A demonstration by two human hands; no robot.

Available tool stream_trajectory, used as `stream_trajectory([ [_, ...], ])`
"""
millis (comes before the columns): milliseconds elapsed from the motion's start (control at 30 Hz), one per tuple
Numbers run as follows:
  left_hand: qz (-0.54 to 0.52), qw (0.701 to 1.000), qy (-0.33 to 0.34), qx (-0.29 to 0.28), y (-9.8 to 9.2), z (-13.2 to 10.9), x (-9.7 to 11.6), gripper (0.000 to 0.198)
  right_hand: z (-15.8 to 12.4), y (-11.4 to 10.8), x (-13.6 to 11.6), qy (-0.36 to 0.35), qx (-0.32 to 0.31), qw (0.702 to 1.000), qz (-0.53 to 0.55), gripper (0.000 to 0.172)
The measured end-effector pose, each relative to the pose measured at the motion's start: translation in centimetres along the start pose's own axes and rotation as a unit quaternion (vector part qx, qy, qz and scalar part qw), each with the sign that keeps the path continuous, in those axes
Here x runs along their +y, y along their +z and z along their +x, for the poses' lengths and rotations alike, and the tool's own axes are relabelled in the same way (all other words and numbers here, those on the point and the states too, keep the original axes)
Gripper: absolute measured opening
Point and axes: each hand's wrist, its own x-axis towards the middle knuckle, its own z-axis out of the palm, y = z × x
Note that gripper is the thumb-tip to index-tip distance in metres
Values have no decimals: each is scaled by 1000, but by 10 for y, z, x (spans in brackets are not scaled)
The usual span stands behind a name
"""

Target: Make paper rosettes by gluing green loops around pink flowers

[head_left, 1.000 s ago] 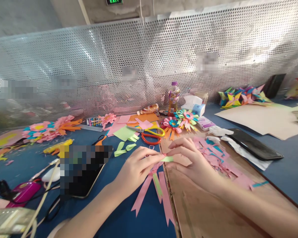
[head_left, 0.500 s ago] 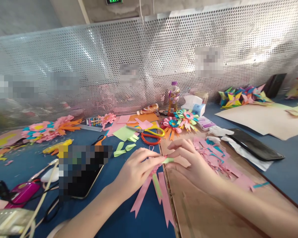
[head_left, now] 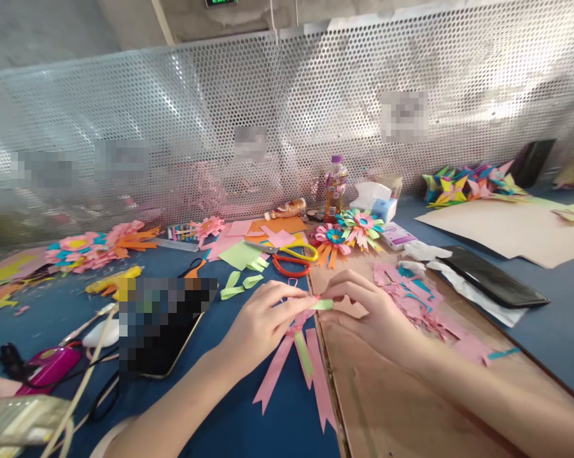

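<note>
Between my two hands is a small light green paper strip (head_left: 322, 305). My left hand (head_left: 272, 315) pinches its left end, fingertips close to a small pink-red bit of paper. At the strip's other end, the fingers of my right hand (head_left: 358, 299) are closed on it. Below them hang pink paper ribbons (head_left: 273, 374) with notched ends, along with a green strip (head_left: 303, 356); how they join the piece is hidden by my left fingers. Just beyond lie scissors (head_left: 294, 257) with red and yellow handles, and several folded green paper pieces (head_left: 239, 284).
Paper flowers (head_left: 361, 226) stand ahead near a drink bottle (head_left: 335, 187) and a tissue pack (head_left: 375, 202). Pink scraps (head_left: 418, 296) cover part of the brown board (head_left: 387, 394). Phones (head_left: 494, 277) lie on both sides; a pink glue gun (head_left: 48, 369) with cords sits left.
Both hands stay in nearly the same place, still on the green strip. The right fingers have shifted slightly, and the whole view has moved a little.
</note>
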Motion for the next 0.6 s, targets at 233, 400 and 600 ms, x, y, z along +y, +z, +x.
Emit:
stream_trajectory([
  [233, -45, 999, -28, -10, -1, 1, 4, 40, -2, 2, 3, -5, 28, 1000, 6, 10],
  [400, -216, 951, -213, -51, -4, 6, 16, 49, -4, 2, 4, 2, 26, 1000, 6, 12],
  [600, -420, 819, -387, -50, -1, 12, 20, 34, -8, 4, 0, -22, 9, 1000, 13, 10],
])
